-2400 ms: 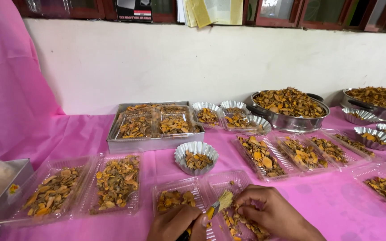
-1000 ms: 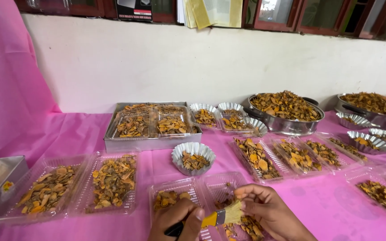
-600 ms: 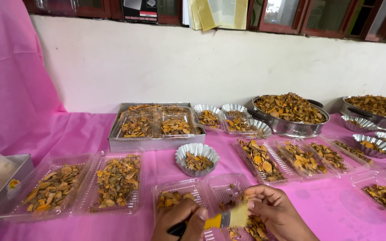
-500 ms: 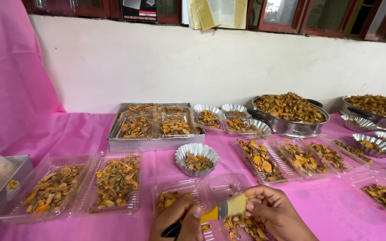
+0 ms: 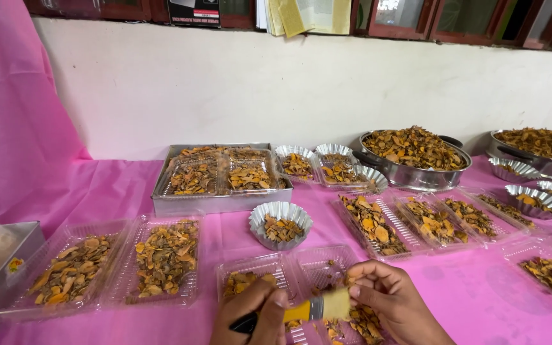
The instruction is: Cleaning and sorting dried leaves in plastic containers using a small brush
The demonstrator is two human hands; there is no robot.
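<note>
1. The left hand (image 5: pixel 253 314) is curled shut around the dark handle of a small brush (image 5: pixel 301 310). It sits at the near edge of the tabletop (image 5: pixel 480 300).
2. The right hand (image 5: pixel 391 300) pinches the pale bristle end of the same brush with its fingertips, so both hands hold one thing.
3. The brush lies flat and sideways. Its long line runs from the left hand to the right hand, with a yellow band in the middle. Each hand is at its own end, so neither is nearer.
4. Right under the hands sits a clear plastic box (image 5: pixel 289 275) that is open like a book. Dry yellow-brown chips lie in its left half, and the right half is nearly bare.
5. Just behind the box stands a small silver fluted cup (image 5: pixel 280 223) with more chips in it.
6. To the left, near the front edge, lie two clear trays (image 5: pixel 122 262) full of chips. At the far left corner is a metal tin (image 5: pixel 4 255) with something white in it.
7. Farther back is a square metal tray (image 5: pixel 222 182) with see-through boxes inside.
8. On the right side are long clear trays (image 5: pixel 416 223) and a big round metal pan (image 5: pixel 414 156) heaped with chips.
9. Up on the window ledge stand a dark box (image 5: pixel 193 11) and yellowish papers (image 5: pixel 308 14).
</note>
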